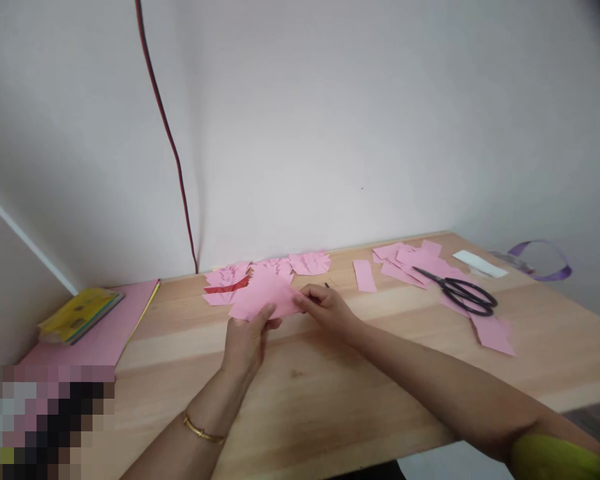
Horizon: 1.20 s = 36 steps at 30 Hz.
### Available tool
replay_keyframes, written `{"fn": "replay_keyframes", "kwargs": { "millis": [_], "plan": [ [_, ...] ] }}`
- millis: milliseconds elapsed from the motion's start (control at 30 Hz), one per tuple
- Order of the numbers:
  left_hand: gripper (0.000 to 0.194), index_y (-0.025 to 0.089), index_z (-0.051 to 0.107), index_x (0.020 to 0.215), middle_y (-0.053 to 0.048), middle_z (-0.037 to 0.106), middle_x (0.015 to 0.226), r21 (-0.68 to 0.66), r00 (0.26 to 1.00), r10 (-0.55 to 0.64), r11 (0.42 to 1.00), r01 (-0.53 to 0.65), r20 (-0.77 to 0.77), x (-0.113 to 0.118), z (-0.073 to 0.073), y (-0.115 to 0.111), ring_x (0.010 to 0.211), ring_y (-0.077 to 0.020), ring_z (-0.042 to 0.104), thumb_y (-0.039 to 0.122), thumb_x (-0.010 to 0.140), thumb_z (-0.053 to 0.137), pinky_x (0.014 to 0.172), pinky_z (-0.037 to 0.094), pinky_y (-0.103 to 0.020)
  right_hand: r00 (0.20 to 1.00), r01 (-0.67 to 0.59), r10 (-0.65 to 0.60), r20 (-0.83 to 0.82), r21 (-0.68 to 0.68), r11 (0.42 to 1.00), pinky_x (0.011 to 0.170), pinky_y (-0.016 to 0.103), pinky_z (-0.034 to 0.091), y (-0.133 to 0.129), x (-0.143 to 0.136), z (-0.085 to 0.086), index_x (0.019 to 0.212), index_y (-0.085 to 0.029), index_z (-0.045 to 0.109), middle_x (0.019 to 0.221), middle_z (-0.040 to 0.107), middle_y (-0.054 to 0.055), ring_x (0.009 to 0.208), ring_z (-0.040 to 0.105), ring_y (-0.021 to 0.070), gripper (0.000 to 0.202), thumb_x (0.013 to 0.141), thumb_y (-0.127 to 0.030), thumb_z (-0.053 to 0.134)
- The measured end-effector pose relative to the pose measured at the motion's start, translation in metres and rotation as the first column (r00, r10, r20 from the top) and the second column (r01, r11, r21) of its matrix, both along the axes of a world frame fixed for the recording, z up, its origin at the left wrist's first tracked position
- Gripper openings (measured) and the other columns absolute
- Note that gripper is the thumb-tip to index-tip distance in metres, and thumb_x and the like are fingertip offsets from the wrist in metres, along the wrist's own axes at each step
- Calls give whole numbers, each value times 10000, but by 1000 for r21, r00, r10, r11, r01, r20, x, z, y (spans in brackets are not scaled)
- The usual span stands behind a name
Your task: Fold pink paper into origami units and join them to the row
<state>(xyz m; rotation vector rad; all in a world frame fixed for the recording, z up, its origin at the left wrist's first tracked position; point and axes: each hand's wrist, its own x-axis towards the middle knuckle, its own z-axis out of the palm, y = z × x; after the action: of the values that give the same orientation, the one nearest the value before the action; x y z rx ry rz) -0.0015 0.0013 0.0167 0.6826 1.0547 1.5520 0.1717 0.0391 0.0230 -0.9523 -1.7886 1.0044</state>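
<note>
A piece of pink paper (266, 293) is held up over the wooden table, between my two hands. My left hand (250, 340) grips its lower edge, thumb on top and fingers underneath. At the paper's right corner, my right hand (326, 308) pinches it between thumb and fingertips. Behind the sheet lie several pink paper cutouts (310, 263) with creased or cut edges, partly hidden by it. A red strip (226, 287) rests across the leftmost cutout. To the right of my right hand lies a small pink paper rectangle (364, 275).
Black-handled scissors (467, 297) lie on pink paper scraps (405, 257) at the right. Beyond them are a white strip (480, 263) and a purple ribbon (560, 272). On the left, a yellow packet (80, 315) sits on a large pink sheet (130, 307). A cable (165, 123) hangs down the wall.
</note>
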Motion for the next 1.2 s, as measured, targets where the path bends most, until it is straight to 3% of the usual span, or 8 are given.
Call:
{"fn": "replay_keyframes", "kwargs": {
  "millis": [200,467,733,1000,1200],
  "plan": [
    [316,141,675,870,-56,705,839,0,971,-212,977,213,115,10,2,-6,779,-188,655,154,580,799,699,555,-322,998,-2,1,-57,-30,1000,591,229,382,1,1,-2,671,-171,529,646,509,-11,625,460,106,330,855,-445,529],
    [268,180,673,886,-34,714,860,-80,974,-181,978,193,138,11,-2,-4,708,-157,653,134,638,763,662,538,-271,998,-59,58,-28,-46,997,583,226,392,-2,-4,-6,692,-165,569,668,537,-7,637,472,104,281,858,-389,531],
    [274,156,644,883,-27,710,831,-84,968,-132,985,153,214,10,5,-5,696,-146,648,113,636,756,625,524,-257,997,-77,77,6,5,997,573,227,368,-4,-1,-6,739,-161,607,675,535,-8,628,458,102,269,845,-403,555],
    [261,158,617,867,-25,707,818,-72,946,-141,983,169,292,4,8,-1,699,-140,653,106,645,744,638,531,-263,994,-49,38,106,106,993,559,223,354,-5,3,-2,748,-157,640,645,553,-9,605,459,100,265,833,-400,580],
    [268,166,624,910,-17,707,817,-75,945,-119,986,148,303,1,6,1,709,-136,649,108,670,729,652,539,-271,990,-1,-12,141,90,996,575,230,364,-4,4,-4,772,-164,655,685,616,3,611,485,106,237,832,-380,581]
  ]
}}
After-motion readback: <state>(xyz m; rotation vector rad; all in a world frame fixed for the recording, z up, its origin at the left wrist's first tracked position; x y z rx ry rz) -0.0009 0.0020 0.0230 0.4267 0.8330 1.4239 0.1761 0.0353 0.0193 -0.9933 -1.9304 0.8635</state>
